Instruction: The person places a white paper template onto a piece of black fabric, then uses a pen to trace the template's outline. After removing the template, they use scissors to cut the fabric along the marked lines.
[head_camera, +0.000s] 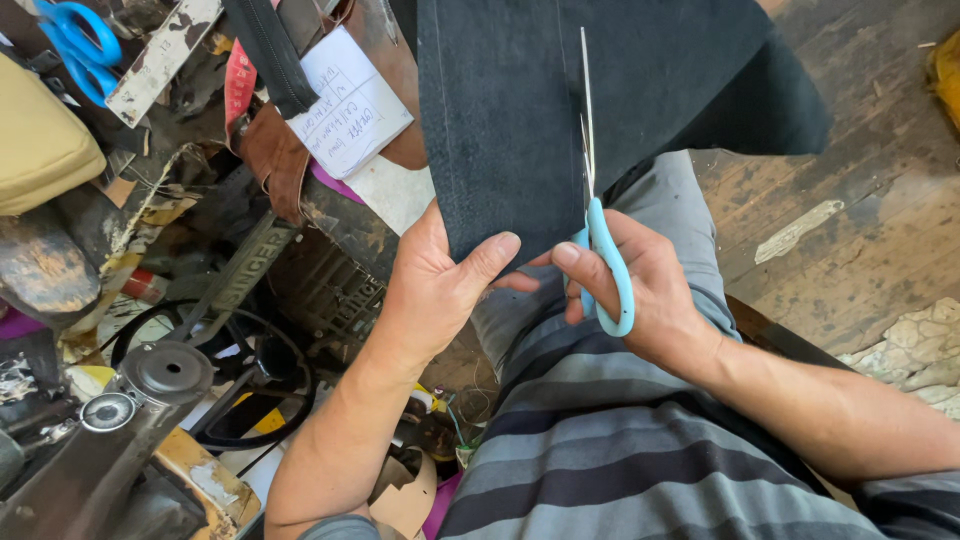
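A large sheet of dark, almost black material (500, 110) hangs in front of me over my lap. My left hand (435, 275) pinches its lower edge, thumb on top. My right hand (640, 285) holds light-blue-handled scissors (603, 255), fingers through the handle loops. The thin metal blades point up and away and lie in a cut in the dark sheet, to the right of my left hand.
An old black sewing machine (110, 420) with a treadle wheel (250, 380) stands at lower left. Another pair of blue scissors (80, 45) lies top left beside a tan cushion (40, 140). A handwritten note (350, 105) and brown leather scraps (270, 155) rest nearby. Worn wooden floor (860, 200) spreads to the right.
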